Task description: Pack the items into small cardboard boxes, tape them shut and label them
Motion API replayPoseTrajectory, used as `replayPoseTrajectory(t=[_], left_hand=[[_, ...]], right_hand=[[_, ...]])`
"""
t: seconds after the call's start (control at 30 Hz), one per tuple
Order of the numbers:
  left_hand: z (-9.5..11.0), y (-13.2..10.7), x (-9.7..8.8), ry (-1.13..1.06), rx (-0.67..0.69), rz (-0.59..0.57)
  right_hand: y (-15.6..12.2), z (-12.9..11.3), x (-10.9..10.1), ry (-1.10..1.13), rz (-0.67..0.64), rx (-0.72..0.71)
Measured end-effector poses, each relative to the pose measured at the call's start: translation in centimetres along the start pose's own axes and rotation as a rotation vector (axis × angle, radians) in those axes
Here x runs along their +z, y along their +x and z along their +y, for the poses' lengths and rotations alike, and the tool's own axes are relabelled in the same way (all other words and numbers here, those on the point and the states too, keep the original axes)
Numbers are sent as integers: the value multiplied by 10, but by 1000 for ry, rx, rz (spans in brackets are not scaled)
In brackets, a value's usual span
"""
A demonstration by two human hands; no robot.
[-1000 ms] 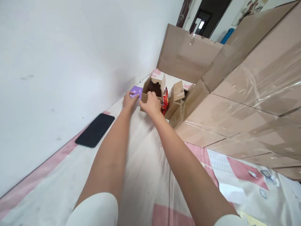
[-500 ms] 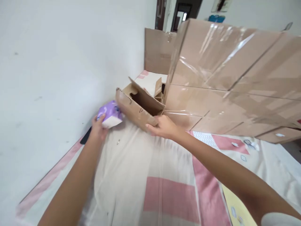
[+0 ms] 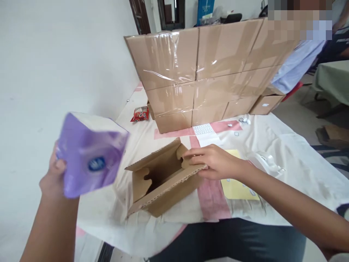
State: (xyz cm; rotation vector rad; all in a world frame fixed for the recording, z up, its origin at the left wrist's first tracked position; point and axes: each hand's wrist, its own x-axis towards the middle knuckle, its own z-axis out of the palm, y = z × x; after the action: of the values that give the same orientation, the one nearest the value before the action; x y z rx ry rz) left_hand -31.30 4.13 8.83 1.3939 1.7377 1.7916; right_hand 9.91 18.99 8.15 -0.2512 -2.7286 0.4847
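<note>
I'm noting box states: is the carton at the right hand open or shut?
Open. The carton has its long flaps standing apart, and one sees down into it.

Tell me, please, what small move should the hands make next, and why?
Probably the left hand should bring the purple packet rightward, over the cardboard box. The packet is held up to the left of the box, the box's top stands open, and the right hand grips its right end, which may steady it.
</note>
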Motion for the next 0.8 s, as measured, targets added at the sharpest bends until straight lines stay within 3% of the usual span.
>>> replayPoseTrajectory(t=[0.1, 0.17, 0.2, 0.27, 0.37, 0.43, 0.53, 0.6, 0.7, 0.8], left_hand=[[34, -35, 31, 22, -89, -416], [56, -55, 63, 94, -122, -721], [65, -63, 80, 136, -141, -805], [78, -75, 112, 214, -200, -826], [88, -87, 142, 330, -218, -700], [94, -90, 151, 436, -143, -608], [101, -87, 159, 612, 94, -517], [97, -79, 167, 694, 227, -564], [74, -63, 186, 785, 225, -732], [45, -57, 206, 928, 279, -798]], right_hand=[[-51, 2, 8, -30, 119, 34], [-76, 10, 19, -73, 187, 35], [-86, 15, 27, -88, 224, 33], [-99, 25, 43, -86, 330, 35], [-107, 35, 64, -51, 523, 26], [-106, 36, 72, -54, 609, 17], [-102, 34, 77, -13, 675, 9], [-101, 33, 78, 53, 694, 0], [-99, 33, 79, 136, 701, 0], [-95, 34, 83, 152, 711, 14]])
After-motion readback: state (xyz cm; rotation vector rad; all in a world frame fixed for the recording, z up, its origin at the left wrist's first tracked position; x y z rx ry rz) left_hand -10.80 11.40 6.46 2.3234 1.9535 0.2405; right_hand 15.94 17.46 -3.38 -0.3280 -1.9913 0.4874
